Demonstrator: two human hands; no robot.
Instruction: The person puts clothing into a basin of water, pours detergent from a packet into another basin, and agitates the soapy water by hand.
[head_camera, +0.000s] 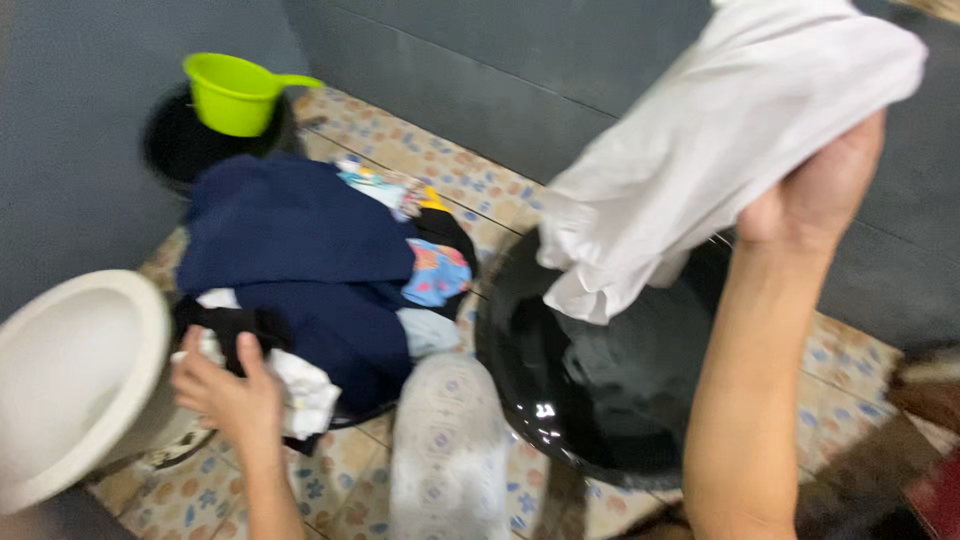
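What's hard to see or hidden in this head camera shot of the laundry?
- White cloth: its top is cut off by the upper edge; motion blur hides what garment it is.
- Right hand: fingers hidden under the cloth.
- Black basin: contents unclear in dark, shiny water.
- Left hand: fingertips buried in the clothes pile.

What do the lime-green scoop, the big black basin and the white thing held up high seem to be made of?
The lime-green scoop looks like smooth moulded plastic with an even sheen. The big black basin seems to be glossy plastic, with bright glints on its wet inside. The white garment in the right hand is soft cloth: it folds and drapes.
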